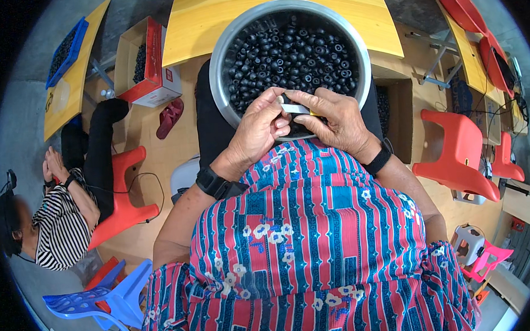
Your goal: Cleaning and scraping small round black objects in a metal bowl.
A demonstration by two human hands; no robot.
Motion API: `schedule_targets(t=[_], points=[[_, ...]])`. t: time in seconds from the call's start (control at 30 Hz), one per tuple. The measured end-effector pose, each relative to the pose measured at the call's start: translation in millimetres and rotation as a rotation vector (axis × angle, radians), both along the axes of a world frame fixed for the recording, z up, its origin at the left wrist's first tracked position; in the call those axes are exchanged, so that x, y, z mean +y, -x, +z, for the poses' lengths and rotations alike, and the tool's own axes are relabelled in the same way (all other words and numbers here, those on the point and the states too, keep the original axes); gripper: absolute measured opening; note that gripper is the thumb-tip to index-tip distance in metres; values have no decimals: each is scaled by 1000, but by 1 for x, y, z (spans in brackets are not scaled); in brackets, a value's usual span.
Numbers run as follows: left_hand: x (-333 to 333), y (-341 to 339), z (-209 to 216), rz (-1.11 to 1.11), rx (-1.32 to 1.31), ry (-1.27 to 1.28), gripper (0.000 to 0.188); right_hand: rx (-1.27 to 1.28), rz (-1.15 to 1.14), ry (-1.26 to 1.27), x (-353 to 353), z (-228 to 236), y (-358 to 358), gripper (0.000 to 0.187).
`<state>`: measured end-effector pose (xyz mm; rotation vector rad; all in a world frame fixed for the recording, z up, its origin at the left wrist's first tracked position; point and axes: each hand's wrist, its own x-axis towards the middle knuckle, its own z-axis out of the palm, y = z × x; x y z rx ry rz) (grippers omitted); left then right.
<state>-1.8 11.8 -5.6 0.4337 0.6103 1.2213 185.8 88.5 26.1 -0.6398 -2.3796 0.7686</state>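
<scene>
Cannot fully see the dark piece (pixel 285 98) in the left hand (pixel 258 119), nor the pale blade (pixel 295 109) under the right hand (pixel 337 118).

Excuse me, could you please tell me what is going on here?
The person's right hand holds a small tool with a flat, pale end, close to the left hand. Whether that hand pinches anything is hard to tell. Both hands are over the near side of a metal basin holding many small black pieces.
</scene>
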Motion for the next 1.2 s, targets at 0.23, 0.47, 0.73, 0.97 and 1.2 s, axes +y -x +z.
schedule_targets(t=[0.23, 0.47, 0.73, 0.97, 1.2], points=[[0, 1, -7, 9, -17, 15, 17, 8, 8, -26, -1, -1, 0, 45], [2, -2, 1, 77, 68, 22, 18, 23, 28, 21, -1, 1, -2, 33], [2, -1, 0, 33, 119, -67, 12, 178, -127, 286, -2, 2, 4, 29], [3, 0, -3, 1, 151, -84, 12, 162, -84, 320, 3, 1, 4, 27], [4, 2, 0, -57, 138, -30, 12, 231, -38, 403, 6, -6, 4, 25]])
